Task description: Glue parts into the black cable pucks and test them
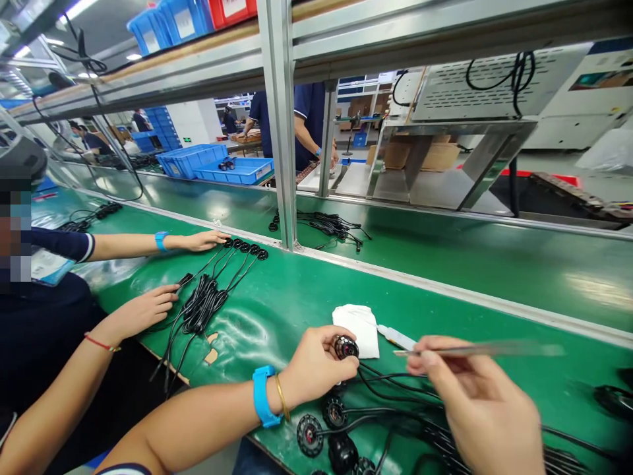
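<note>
My left hand point(316, 363) grips a small round black cable part point(346, 347), and its thin black cable trails down to the right. My right hand point(475, 402) is shut on long metal tweezers point(475, 349), whose tips point left and stop just short of that part. Below my hands, several similar round black parts point(310, 435) with cables lie on the green bench mat point(494, 310). A folded white cloth point(357, 330) and a white tube point(396, 338) lie just above my hands, apart from them.
To the left, a co-worker's hands point(200, 241) rest near a bundle of black cables point(202, 307). Another cable bundle point(321, 227) lies beyond a metal upright point(279, 119). Blue crates point(212, 165) and a standing person point(297, 119) are further back.
</note>
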A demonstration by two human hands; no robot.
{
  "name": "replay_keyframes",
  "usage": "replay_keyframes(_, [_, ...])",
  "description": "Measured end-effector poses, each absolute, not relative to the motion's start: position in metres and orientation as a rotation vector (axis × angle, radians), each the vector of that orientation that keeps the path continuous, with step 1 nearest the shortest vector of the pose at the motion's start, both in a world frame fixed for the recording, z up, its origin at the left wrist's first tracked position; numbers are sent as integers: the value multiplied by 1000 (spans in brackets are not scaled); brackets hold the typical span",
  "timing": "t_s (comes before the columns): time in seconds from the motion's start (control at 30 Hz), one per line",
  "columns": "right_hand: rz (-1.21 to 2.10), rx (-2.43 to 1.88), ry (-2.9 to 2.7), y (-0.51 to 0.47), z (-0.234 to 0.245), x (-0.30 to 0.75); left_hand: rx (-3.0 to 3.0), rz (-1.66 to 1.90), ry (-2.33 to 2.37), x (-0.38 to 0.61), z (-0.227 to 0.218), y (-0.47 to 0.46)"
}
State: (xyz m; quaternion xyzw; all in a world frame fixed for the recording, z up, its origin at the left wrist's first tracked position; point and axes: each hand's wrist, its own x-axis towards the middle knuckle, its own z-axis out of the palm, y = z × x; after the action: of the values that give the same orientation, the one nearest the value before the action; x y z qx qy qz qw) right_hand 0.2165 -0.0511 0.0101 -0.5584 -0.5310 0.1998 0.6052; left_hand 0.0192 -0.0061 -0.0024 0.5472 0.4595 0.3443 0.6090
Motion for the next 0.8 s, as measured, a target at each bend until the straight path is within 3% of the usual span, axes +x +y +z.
replay_keyframes(0.27, [113, -1073, -1749, -61, -1, 181, 1270, 796, 1060, 21, 6, -8])
replay_keyframes(0.8, [6, -1101, -1807, -61, -4, 180, 1344, 800, 1091, 19, 4, -12])
